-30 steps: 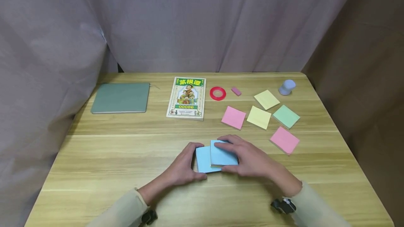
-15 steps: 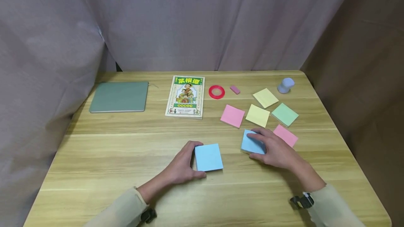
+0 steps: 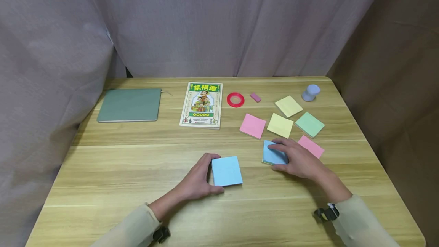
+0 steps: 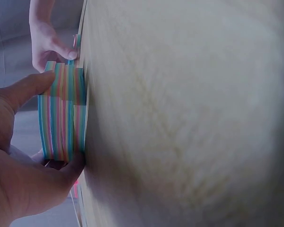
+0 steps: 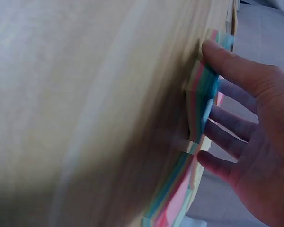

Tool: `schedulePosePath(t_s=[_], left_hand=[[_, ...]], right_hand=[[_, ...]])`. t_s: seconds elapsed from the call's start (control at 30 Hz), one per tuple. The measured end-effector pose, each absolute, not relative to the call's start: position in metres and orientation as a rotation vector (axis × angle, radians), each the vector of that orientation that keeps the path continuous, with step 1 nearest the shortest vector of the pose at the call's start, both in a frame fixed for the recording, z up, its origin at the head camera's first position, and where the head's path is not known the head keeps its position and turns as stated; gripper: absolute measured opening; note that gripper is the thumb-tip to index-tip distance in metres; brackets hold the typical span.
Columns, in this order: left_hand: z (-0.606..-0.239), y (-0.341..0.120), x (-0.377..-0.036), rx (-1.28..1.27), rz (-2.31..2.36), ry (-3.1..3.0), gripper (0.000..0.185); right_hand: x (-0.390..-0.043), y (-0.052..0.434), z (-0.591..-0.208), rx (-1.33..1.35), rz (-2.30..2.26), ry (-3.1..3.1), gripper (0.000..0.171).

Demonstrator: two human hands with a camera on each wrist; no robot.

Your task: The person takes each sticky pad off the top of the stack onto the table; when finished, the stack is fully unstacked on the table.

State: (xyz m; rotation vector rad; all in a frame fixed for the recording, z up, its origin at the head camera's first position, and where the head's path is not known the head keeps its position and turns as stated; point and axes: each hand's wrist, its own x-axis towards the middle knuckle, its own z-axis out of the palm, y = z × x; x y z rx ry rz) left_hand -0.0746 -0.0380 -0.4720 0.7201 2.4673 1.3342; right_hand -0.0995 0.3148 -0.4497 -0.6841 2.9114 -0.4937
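The blue pad that was one offset stack is now split: the right hand (image 3: 295, 159) has carried the upper block (image 3: 273, 153) right of the book (image 3: 202, 105), pressing it flat beside the pink pad (image 3: 310, 146), while the left hand (image 3: 197, 180) grips the remaining block (image 3: 226, 170) nearer the person

Your sleeves (image 3: 137, 228) pale beige, long, a small black camera (image 3: 325, 213) strapped at each wrist, hands bare.
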Motion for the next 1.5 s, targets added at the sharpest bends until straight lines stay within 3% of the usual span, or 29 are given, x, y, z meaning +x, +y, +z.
schedulePosePath(t_s=[0.47, 0.77, 0.97, 1.5], left_hand=[[-0.47, -0.038, -0.076, 0.722, 1.327, 2.466, 0.088], [-0.473, -0.039, -0.08, 0.748, 1.275, 2.446, 0.092], [-0.475, -0.041, -0.08, 0.803, 1.246, 2.464, 0.094], [-0.475, -0.042, -0.082, 0.811, 1.203, 2.476, 0.089]], right_hand=[[-0.096, 0.284, -0.435, -0.761, -0.595, 2.892, 0.06], [-0.077, 0.217, -0.436, -1.099, -0.673, 2.741, 0.078], [-0.077, 0.194, -0.442, -1.211, -0.632, 2.665, 0.077], [-0.085, 0.204, -0.429, -1.048, -0.63, 2.674, 0.065]])
